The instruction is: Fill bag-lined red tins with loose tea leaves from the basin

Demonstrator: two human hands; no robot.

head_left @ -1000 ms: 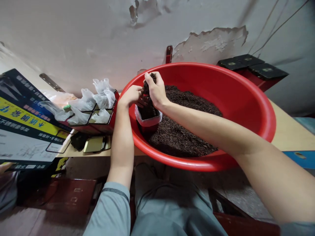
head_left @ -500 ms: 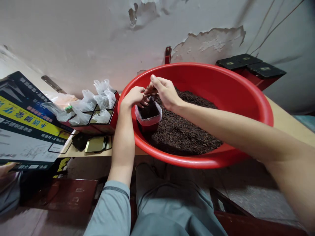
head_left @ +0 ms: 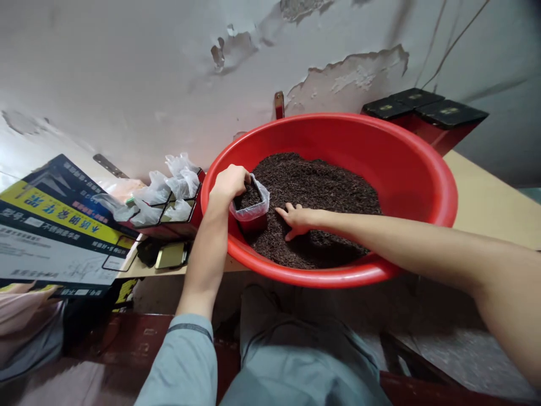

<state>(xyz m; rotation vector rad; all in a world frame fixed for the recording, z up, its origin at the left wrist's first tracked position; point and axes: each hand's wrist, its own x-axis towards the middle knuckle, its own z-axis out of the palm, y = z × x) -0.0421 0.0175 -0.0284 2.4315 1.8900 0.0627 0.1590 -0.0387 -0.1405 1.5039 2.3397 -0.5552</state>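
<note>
peeling pale wall rises at the far side, and a light wooden table runs along it. on the table sits a wide red basin with dark loose flakes heaped across its bottom. at the left inside the basin stands a red container, its clear plastic liner folded out over the rim and dark flakes showing within. the left hand holds this container at its left rim, fingers bent over the edge; the thumb is hidden. the right hand is spread wide on the flakes, just right of the container. left of the basin, bagged tins stand close together, with a gold-coloured lid nearer. farther left is a large printed box; at far right stand black-topped tins.
</note>
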